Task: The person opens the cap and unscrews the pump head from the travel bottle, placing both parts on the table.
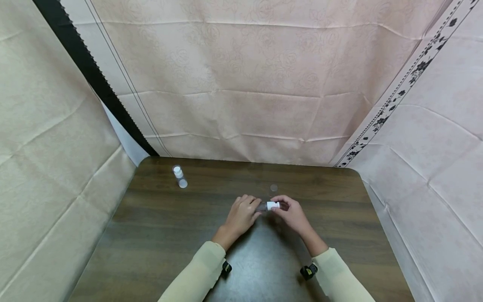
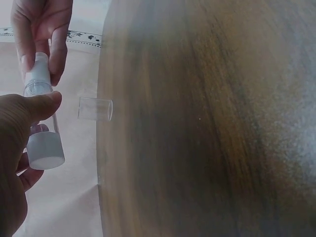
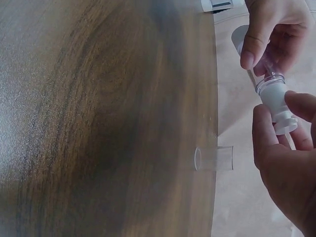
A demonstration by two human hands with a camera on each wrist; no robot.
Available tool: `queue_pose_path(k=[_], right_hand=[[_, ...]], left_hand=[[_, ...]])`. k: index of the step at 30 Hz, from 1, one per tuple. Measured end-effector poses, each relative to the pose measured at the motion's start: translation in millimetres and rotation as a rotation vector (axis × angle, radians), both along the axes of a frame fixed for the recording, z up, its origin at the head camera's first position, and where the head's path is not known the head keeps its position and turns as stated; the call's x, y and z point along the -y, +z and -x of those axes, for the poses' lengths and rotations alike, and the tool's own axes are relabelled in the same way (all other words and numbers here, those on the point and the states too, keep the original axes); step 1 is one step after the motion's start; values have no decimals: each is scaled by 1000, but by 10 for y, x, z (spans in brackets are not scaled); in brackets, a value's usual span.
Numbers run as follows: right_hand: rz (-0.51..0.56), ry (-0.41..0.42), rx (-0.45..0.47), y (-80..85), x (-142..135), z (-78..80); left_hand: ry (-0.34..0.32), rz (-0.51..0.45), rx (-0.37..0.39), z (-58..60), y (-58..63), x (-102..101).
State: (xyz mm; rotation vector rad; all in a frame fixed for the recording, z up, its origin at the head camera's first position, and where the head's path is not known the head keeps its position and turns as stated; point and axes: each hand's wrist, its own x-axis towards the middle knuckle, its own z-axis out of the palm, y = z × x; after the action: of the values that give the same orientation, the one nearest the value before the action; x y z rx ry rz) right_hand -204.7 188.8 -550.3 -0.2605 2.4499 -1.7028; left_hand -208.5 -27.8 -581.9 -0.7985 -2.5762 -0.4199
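A small clear pump bottle [image 1: 273, 205] with a white collar and white base is held between both hands over the table. My left hand [image 1: 240, 214] grips its clear body, thumb across the side; the white base [image 2: 45, 152] sticks out below that hand in the left wrist view. With thumb and fingers, my right hand [image 1: 293, 216] pinches the white pump top [image 3: 276, 101] at the other end. Just beyond the hands, a clear cap [image 1: 273, 188] stands on the table, seen side-on in the left wrist view.
Towards the table's far left corner stands another small bottle [image 1: 179, 175] with a white top. The dark wooden table [image 1: 158, 243] has rounded far corners. Pale cloth [image 1: 241, 92] hangs behind it and along both sides.
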Motion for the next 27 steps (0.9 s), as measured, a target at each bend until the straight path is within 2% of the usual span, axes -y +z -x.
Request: queue_pose_path(k=[4, 8, 14, 16, 20, 27], right_hand=[[15, 33, 8, 229, 35, -70], [34, 29, 26, 156, 41, -40], [82, 24, -7, -131, 3, 44], [85, 21, -29, -178, -15, 59], [28, -17, -42, -206, -35, 72], [-86, -49, 36, -202, -22, 62]], left_hand=[[-2, -10, -10, 6, -9, 0], [0, -18, -24, 7, -18, -2], [-1, -27, -45, 1, -12, -1], [0, -28, -49, 1, -10, 1], [2, -19, -63, -2, -7, 5], [-5, 8, -58, -9, -15, -3]])
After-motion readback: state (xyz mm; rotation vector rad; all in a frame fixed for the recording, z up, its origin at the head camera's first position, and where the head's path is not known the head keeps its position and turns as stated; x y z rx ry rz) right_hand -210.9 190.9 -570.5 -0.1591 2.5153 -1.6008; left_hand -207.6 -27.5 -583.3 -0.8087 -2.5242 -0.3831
